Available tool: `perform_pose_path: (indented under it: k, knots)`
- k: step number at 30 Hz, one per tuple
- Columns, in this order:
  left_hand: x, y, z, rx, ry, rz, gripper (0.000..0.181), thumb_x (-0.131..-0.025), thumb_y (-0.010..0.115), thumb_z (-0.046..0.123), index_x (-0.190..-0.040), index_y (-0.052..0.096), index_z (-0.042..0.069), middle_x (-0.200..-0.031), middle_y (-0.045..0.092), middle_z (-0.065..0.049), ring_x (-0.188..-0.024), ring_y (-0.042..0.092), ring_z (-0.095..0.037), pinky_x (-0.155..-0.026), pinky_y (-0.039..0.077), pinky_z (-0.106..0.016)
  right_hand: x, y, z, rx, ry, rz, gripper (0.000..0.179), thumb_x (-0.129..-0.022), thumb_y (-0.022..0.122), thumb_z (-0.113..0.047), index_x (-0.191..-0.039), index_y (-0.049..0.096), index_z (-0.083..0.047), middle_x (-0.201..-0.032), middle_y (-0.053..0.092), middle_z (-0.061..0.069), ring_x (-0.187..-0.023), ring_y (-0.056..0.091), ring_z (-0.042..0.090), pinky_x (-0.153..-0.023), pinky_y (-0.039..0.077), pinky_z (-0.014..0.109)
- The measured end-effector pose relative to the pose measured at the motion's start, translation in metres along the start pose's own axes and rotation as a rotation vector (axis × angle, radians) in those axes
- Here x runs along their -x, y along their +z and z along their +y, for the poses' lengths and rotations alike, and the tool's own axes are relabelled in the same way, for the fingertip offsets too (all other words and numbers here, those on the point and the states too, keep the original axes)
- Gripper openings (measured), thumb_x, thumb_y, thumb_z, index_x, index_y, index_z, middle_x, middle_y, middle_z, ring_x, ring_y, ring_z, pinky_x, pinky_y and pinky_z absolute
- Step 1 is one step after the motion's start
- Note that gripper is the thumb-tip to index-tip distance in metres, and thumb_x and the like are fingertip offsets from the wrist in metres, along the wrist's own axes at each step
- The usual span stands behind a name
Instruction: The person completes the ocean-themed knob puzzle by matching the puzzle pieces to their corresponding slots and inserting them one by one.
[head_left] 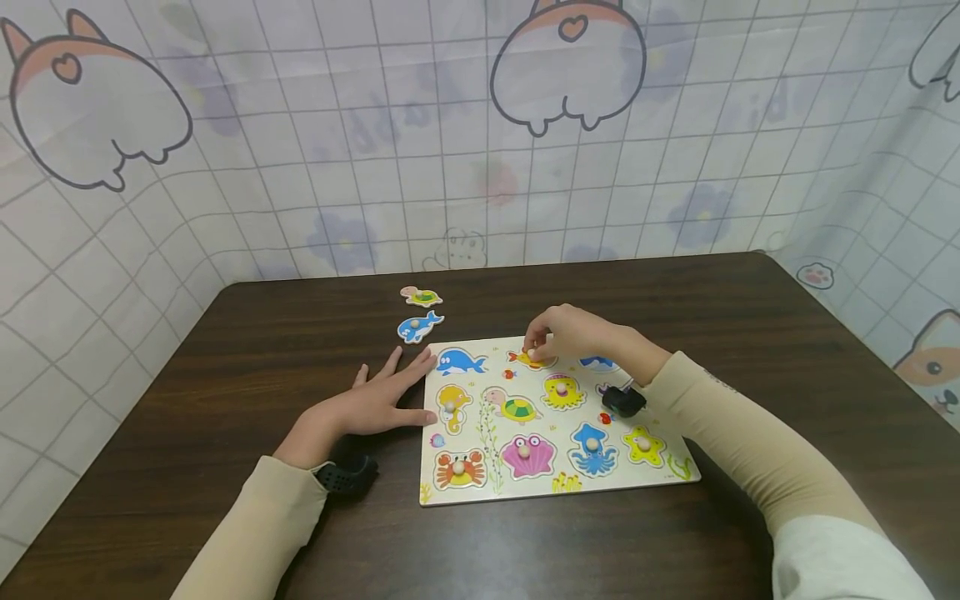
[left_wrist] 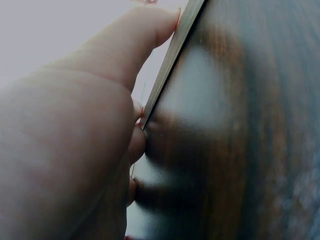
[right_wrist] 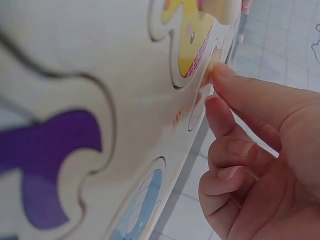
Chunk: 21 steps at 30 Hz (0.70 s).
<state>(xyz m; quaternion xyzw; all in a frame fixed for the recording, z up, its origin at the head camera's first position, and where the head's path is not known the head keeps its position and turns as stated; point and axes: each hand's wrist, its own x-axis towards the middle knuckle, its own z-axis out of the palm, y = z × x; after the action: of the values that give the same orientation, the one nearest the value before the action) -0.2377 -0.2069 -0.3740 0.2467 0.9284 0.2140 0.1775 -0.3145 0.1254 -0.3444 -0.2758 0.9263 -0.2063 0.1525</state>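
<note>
A wooden knob puzzle board (head_left: pixel 645 477) with sea animals lies on the table. My right hand (head_left: pixel 576 332) pinches the small knob of an orange-yellow fish piece (head_left: pixel 542 364) at the board's far edge, and the fingers partly cover it. In the right wrist view, thumb and index fingertip meet at that knob. With fingers spread, my left hand (head_left: pixel 371 405) touches the board's left edge; the left wrist view shows its thumb (left_wrist: pixel 155 22) against the rim. Beyond that hand, a loose blue whale piece (head_left: pixel 420 326) and a turtle piece (head_left: pixel 422 297) lie on the table.
Knobbed pieces sit in the board, among them a crab (head_left: pixel 460 470), a pink shell (head_left: pixel 528 456), a squid (head_left: pixel 592 450) and a starfish (head_left: pixel 643 447). The printed whale (head_left: pixel 461 361) and turtle (head_left: pixel 517 408) show no knobs. A patterned cloth (head_left: pixel 420 167) hangs behind the dark table (head_left: pixel 300 308).
</note>
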Motion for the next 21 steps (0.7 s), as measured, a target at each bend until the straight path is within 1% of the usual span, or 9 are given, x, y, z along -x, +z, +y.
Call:
perform_pose_path:
  k: [5,10,15,21]
  knots:
    - [0.0,0.0,0.0,0.001,0.001,0.001,0.094,-0.097,0.062,0.059,-0.167,0.014,0.018,-0.172,0.005,-0.006,-0.154,-0.012,-0.041,-0.11,-0.008,-0.077,0.001,0.0,0.0,-0.003,0.003,0.003,0.008,-0.097,0.075,-0.02,-0.102,0.076,-0.014,-0.088,0.063,0.0,-0.092,0.055,0.021,-0.082,0.046,0.038]
    - [-0.001,0.0,0.0,0.001,-0.001,-0.002,0.094,-0.097,0.062,0.059,-0.167,0.014,0.018,-0.172,0.005,-0.006,-0.154,-0.012,-0.042,-0.11,-0.008,-0.077,0.003,-0.001,0.0,-0.007,0.019,0.012,0.012,-0.097,0.075,-0.021,-0.107,0.077,-0.015,-0.091,0.064,0.0,-0.094,0.055,0.022,-0.082,0.046,0.038]
    - [-0.001,0.001,-0.001,0.0,-0.001,-0.004,0.094,-0.097,0.062,0.059,-0.167,0.013,0.019,-0.172,0.004,-0.006,-0.154,-0.011,-0.042,-0.109,-0.007,-0.077,0.007,-0.006,0.001,-0.018,-0.008,0.052,0.016,-0.095,0.076,-0.017,-0.111,0.078,-0.015,-0.094,0.064,0.001,-0.095,0.055,0.023,-0.082,0.047,0.037]
    - [-0.001,0.002,-0.002,-0.001,0.0,-0.002,0.094,-0.097,0.062,0.059,-0.167,0.013,0.02,-0.172,0.004,-0.005,-0.154,-0.012,-0.042,-0.109,-0.007,-0.077,0.012,-0.018,-0.002,-0.01,-0.046,0.107,0.02,-0.095,0.076,-0.013,-0.114,0.076,-0.006,-0.092,0.064,0.003,-0.091,0.056,0.023,-0.083,0.05,0.037]
